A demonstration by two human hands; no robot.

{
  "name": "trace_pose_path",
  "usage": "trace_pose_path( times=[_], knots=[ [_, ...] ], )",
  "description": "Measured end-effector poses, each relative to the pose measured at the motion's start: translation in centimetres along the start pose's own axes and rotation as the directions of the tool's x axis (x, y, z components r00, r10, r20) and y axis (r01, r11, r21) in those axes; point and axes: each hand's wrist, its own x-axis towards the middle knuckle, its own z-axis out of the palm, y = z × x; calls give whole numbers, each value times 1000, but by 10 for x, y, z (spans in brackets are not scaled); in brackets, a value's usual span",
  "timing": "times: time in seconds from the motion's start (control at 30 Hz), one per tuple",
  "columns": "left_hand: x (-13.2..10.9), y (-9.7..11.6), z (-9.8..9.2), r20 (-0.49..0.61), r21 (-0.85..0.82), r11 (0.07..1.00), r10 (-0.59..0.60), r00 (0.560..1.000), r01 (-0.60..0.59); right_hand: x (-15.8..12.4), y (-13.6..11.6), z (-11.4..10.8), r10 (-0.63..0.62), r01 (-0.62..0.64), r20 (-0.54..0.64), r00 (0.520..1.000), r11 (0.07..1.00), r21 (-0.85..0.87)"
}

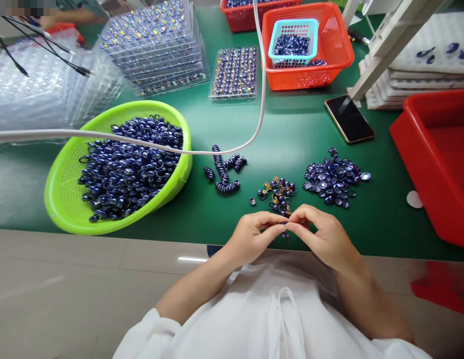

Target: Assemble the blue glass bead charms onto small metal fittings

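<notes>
My left hand (253, 235) and my right hand (325, 238) meet at the table's front edge, fingertips pinched together on a small dark shiny piece (285, 233), mostly covered by the fingers. Just beyond them lies a loose pile of ring-like dark beads with amber bits (280, 192). To the right is a heap of flat, dark faceted pieces (331, 177). Left of the hands, dark ridged pieces stand stacked in rows (221, 172). A lime-green basket (54, 199) holds many dark glossy loop-shaped parts (130, 169).
A white cable (262, 89) loops across the green table (292, 124). Behind are stacked transparent trays (153, 47), a single filled tray (234, 74) and an orange basket (307, 80). A phone (349, 118) and a red bin (434, 174) lie right. Another person's arm (73, 17) shows far left.
</notes>
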Motion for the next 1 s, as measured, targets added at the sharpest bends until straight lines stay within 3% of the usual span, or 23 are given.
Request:
trace_pose_path(
  times=[0.17, 0.27, 0.4, 0.53, 0.67, 0.77, 0.87, 1.0],
  knots=[
    [5, -2, -1, -78, -297, 948, -148, 986, 119, -10, 1, 8, -46, 52, -87, 995, 997, 64],
    [7, -5, -1, -90, -403, 904, -196, 976, 144, -17, 6, 14, -174, 183, -144, 974, 982, 51],
    [9, -6, 0, -28, -494, 840, -272, 962, 223, -19, 13, 18, -452, 431, -87, 888, 883, -186],
    [9, -6, 2, 23, -527, 808, -295, 955, 262, -16, 16, 15, -559, 500, -31, 828, 763, -411],
    [8, -7, 3, -2, -514, 828, -262, 965, 224, -14, 16, 16, -570, 524, -57, 819, 786, -328],
    [5, -5, 2, -56, -448, 878, -215, 975, 168, -16, 16, 21, -481, 434, -191, 856, 868, -241],
    [0, 0, 2, -105, -344, 931, -168, 980, 123, -17, 15, 26, -431, 376, -324, 842, 900, -220],
    [-3, 3, 4, -153, -206, 978, -68, 986, 36, -17, 13, 28, -434, 385, -322, 841, 899, -208]
  ],
)
